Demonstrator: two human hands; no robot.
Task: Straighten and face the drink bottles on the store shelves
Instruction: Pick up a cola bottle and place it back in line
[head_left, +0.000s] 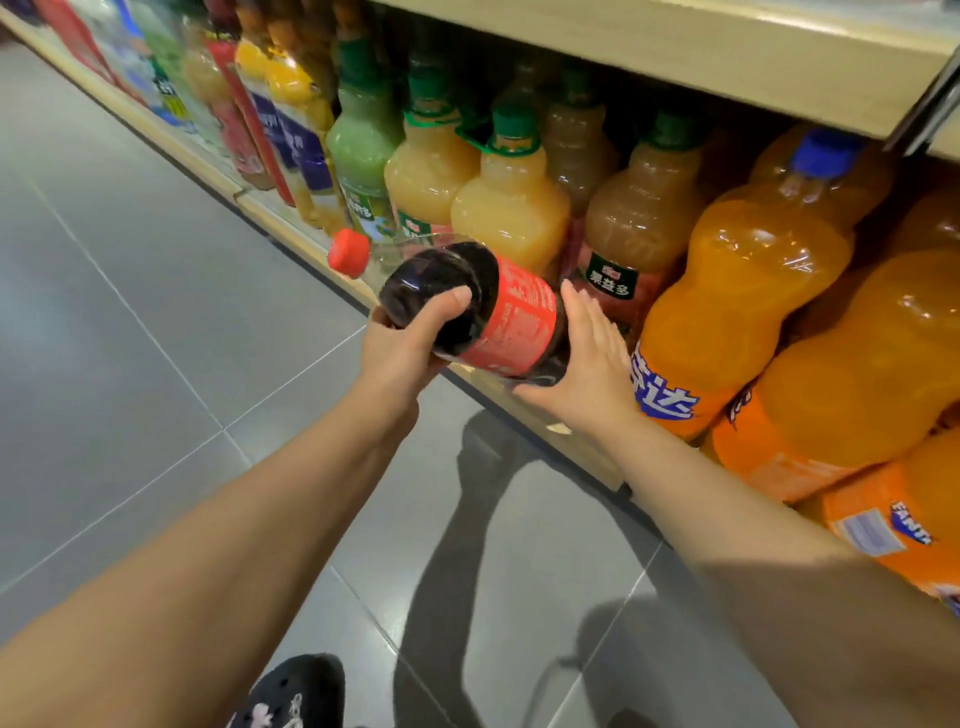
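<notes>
One cola bottle (519, 314), left grip (408, 345) curled round it, right grip (589, 364) flat against base

Tightly packed juice bottles (511, 208) and orange soda bottles (748, 291) block the shelf front; the aisle floor (130, 338) lies open.

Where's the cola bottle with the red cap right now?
Mid-frame in the head view, off the shelf: the left hand grips the cola bottle, the right hand supports its base, just before the yellow juice bottles.
</notes>
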